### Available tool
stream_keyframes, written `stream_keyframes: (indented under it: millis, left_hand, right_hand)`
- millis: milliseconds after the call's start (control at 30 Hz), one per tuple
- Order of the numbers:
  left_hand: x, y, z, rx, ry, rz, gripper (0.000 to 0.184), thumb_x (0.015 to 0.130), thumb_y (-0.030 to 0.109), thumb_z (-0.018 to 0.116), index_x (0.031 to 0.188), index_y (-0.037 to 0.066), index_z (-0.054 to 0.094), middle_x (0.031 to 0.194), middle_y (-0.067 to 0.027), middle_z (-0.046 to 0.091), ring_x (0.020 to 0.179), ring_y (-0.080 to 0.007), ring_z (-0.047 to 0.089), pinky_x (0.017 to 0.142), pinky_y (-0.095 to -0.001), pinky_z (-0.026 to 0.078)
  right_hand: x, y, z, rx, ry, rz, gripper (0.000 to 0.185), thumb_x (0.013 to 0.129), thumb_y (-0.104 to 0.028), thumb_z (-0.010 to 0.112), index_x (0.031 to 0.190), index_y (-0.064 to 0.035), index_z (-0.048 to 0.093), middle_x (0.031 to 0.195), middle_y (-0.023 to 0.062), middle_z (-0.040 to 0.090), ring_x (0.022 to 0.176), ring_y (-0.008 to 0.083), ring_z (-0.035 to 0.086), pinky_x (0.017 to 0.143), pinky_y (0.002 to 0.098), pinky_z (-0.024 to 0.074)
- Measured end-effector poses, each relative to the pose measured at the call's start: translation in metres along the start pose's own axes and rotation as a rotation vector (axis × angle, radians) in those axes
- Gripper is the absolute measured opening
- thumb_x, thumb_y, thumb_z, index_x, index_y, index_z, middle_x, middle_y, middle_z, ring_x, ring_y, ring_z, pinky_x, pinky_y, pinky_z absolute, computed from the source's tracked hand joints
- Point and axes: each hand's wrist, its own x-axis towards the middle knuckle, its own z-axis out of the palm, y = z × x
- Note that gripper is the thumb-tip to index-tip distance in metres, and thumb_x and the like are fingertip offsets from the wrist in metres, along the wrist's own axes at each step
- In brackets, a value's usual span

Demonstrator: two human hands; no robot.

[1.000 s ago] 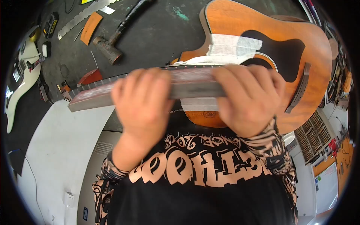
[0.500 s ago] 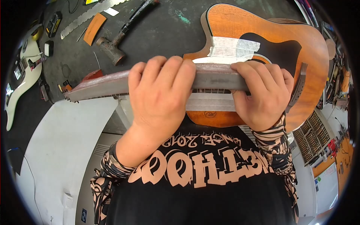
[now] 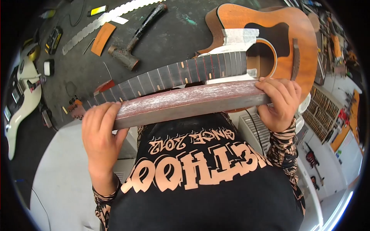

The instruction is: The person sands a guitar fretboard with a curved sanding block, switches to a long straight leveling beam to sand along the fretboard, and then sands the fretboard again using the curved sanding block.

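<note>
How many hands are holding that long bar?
2. The left hand grips one end of the bar, near the headstock; the right hand grips the other end, by the guitar body.

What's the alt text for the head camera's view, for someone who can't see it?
A person's left hand and right hand hold a long bar, its reddish face scuffed white, alongside the fretboard of an acoustic guitar. White tape covers part of its body; a hammer lies on the dark bench beyond.

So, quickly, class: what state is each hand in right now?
Left hand: closed, holding one end of the long beam.
Right hand: closed, holding the other end.
</note>
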Motion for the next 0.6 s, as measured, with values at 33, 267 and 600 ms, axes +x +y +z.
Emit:
stream_keyframes:
  millis: [33,267,600]
  left_hand:
    - [-0.005,-0.006,0.002,-0.006,-0.003,0.028,0.058,0.068,0.024,0.084,0.119,0.003,0.067,0.113,-0.0118,0.067,0.108,-0.0341,0.063,0.095,-0.0459,0.047]
    - [-0.020,-0.027,0.011,0.002,0.060,0.133,0.053,0.061,0.008,0.081,0.113,0.001,0.070,0.103,-0.0130,0.069,0.096,-0.0330,0.067,0.082,-0.0413,0.051]
    - [-0.023,-0.028,0.020,-0.013,0.024,0.162,0.054,0.063,0.006,0.085,0.115,0.000,0.071,0.100,-0.0136,0.070,0.089,-0.0307,0.066,0.080,-0.0393,0.052]
  right_hand:
    - [-0.006,-0.007,0.004,0.012,0.005,0.036,0.046,0.061,-0.006,0.070,0.106,-0.0167,0.074,0.105,-0.0032,0.072,0.092,0.0196,0.063,0.093,0.0385,0.0400]
    - [-0.016,-0.037,0.029,-0.036,0.103,0.172,0.043,0.062,-0.015,0.078,0.104,-0.0210,0.073,0.106,-0.0075,0.070,0.100,0.0185,0.061,0.102,0.0406,0.0349]
    - [0.007,-0.021,0.068,0.080,0.567,0.274,0.025,0.083,-0.022,0.077,0.065,-0.0115,0.063,0.063,-0.0009,0.063,0.063,0.0203,0.055,0.074,0.0332,0.0384]
